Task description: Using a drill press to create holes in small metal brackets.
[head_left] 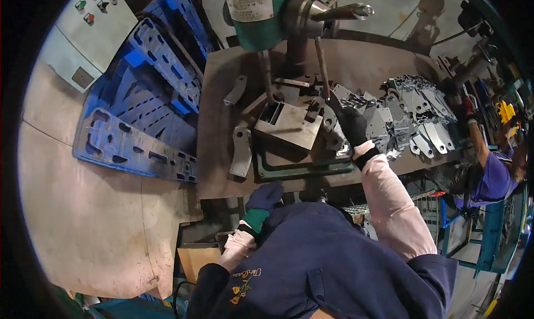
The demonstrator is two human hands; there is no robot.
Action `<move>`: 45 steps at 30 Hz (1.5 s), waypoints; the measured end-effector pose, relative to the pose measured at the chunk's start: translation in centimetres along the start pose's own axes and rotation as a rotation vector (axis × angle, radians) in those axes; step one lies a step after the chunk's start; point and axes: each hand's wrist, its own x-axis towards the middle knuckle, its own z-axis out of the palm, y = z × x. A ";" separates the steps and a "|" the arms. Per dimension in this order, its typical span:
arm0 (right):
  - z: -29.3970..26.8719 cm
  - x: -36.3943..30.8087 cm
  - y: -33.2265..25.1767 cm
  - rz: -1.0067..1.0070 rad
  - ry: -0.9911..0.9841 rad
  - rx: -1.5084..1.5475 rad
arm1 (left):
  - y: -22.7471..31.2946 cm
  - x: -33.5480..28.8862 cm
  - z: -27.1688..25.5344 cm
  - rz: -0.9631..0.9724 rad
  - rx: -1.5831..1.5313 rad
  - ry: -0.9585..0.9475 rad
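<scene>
My right hand [351, 125], in a black glove, reaches over the bench between the metal fixture block [290, 124] and a pile of flat grey metal plates [381, 121]. Right beside its fingers is a grey metal plate with a round hole [329, 119]. Dark glove and shadow hide whether the fingers grip it. Low at the bench's front edge, my left hand [264, 196] wears a dark blue glove, its fingers stretched out with nothing seen in them. Above the fixture hangs a green drill-press-like machine head [258, 13] with a metal handle [350, 11].
Two loose plates, one nearer [241, 152] and one farther [236, 91], lie on the bench's left side. Blue plastic pallets [139, 146] stand left, beside a pale control box [92, 32]. At the far right, a person in a purple shirt [492, 177] reaches toward the bench's right end.
</scene>
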 end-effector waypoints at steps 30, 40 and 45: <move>-8.8 1.5 -14.7 -0.555 -0.705 0.310 | 9.8 1.5 -6.6 -0.100 -1.179 -0.532; -10.2 5.2 -19.1 -0.076 -0.645 0.435 | 4.9 1.5 -6.0 0.071 -0.562 0.028; -15.0 8.8 -20.1 0.056 -0.595 0.559 | 7.4 3.5 -6.9 0.204 0.139 0.472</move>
